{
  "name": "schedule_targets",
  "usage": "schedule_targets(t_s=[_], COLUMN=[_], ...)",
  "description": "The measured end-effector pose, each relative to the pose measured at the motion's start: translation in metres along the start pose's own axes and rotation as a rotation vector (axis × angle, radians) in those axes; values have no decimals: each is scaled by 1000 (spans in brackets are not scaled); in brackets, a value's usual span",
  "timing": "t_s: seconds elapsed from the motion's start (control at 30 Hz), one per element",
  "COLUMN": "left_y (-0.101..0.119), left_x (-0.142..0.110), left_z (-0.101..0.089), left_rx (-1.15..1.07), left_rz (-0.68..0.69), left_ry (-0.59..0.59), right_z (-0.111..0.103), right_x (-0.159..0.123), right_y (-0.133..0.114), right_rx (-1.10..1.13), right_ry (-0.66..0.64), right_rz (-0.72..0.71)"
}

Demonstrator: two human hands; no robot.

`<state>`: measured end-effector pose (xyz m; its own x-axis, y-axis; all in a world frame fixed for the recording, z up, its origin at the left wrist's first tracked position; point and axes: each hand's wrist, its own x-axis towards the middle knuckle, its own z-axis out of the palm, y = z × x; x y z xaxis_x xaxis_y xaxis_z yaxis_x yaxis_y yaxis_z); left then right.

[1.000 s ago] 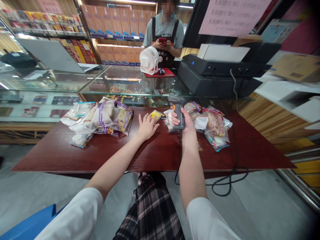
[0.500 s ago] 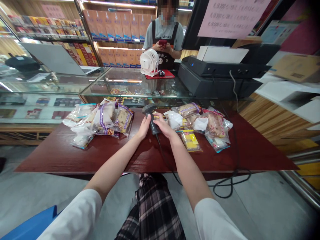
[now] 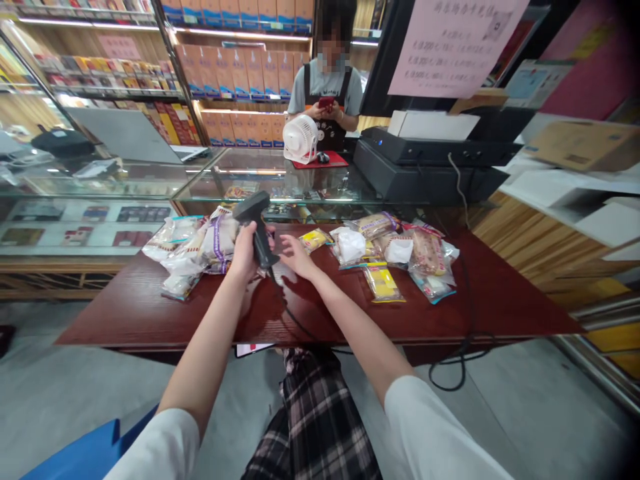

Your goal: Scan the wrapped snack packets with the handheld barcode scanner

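My left hand [image 3: 245, 252] is wrapped round the handle of a black barcode scanner [image 3: 261, 233], raised above the dark red table. Its head points up and to the left, and its cable trails down toward me. Just to the right, my right hand [image 3: 299, 257] is empty with its fingers apart. Beyond that hand lies a small yellow snack packet [image 3: 315, 239]. Several packaged breads [image 3: 219, 237] are piled to the left, partly hidden by my left hand and the scanner. More wrapped breads [image 3: 425, 250] and a yellow packet [image 3: 382, 283] lie to the right.
Behind the table [image 3: 150, 313] stands a glass display counter [image 3: 225, 173] with a white fan [image 3: 300, 139]. A person [image 3: 327, 87] behind it holds a red phone. Black till equipment [image 3: 425, 163] is at the right. The scanner's cable [image 3: 453, 380] hangs over the front edge.
The scanner has moved left and up, out of both hands' hold and into my left hand alone. My right hand has let go and opened. The view has shifted slightly.
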<state>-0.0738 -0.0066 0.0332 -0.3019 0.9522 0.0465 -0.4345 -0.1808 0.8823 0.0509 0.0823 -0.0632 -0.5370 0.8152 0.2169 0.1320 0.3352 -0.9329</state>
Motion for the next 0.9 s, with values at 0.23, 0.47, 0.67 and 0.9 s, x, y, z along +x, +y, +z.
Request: schedule_targets(t_s=[0.23,0.47,0.67,0.9], left_y=[17,3,-18,-24], left_x=[-26,-46,-63,-65], left_z=[-49,-63,-68,-70], left_rx=[-39,-56,-124,-95], left_rz=[-123,-139,-255,-305], left_ry=[-37,-158,-194,-212], right_z=[54,8,-60,-85], right_x=[18,3,-51,-73], right_y=[-33,-17,-2,-5], right_rx=[-429,-92,634,1030], right_ry=[-288,-213,-86,-63], right_rz=[-35,-22,223,307])
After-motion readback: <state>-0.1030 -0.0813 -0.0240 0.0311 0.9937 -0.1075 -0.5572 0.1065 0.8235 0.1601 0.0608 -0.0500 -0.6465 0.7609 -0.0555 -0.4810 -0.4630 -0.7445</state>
